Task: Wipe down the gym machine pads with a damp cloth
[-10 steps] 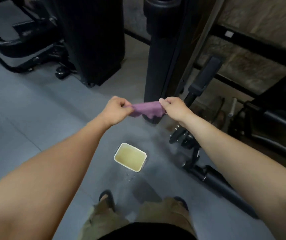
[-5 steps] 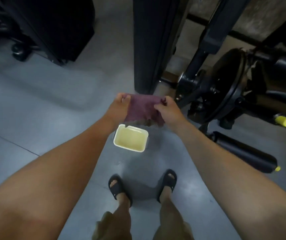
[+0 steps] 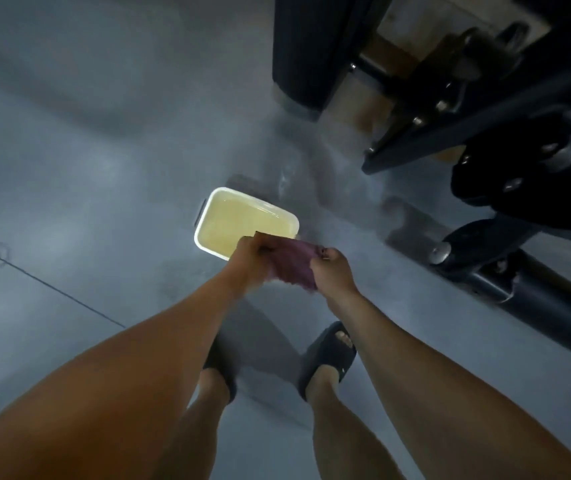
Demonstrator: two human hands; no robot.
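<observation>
A purple cloth hangs bunched between both my hands, low over the grey floor. My left hand grips its left end and my right hand pinches its right end. Just beyond the hands, a white rectangular tub of yellowish liquid stands on the floor, its near right corner hidden behind my left hand and the cloth. The black gym machine fills the upper right; no pad can be made out on it in this blurred view.
A dark upright column of the machine stands beyond the tub. A black floor bar of the frame runs along the right. My feet in dark slides stand just behind the hands. A floor seam crosses the left.
My hands have come down with the cloth from chest height to just above the tub's near edge. The view has tipped down towards the floor.
</observation>
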